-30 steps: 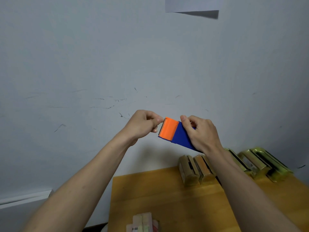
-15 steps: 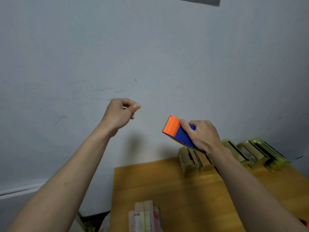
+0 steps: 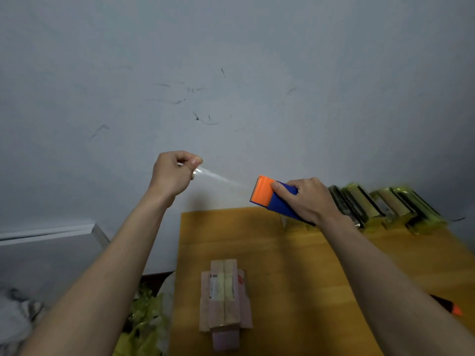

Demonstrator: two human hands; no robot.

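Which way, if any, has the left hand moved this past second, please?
Yes: the left hand moved left. It was right of the wall scuff mark; now it is left of it, stretching tape from the dispenser.

Both bare arms reach forward and upward from the lower corners, forearms drawing closer toward the wrists. The left hand (image 3: pixel 173 176) is the higher one. Its wrist is nearly straight and its fingers are curled into a loose fist, with thumb and forefinger pinching the end of a tape (image 3: pixel 218 178) strip. The right hand (image 3: pixel 309 199) sits lower and well apart from it, back facing the camera. It grips a dispenser (image 3: pixel 267 195), thumb tip pressed on its near face and fingers hidden behind.
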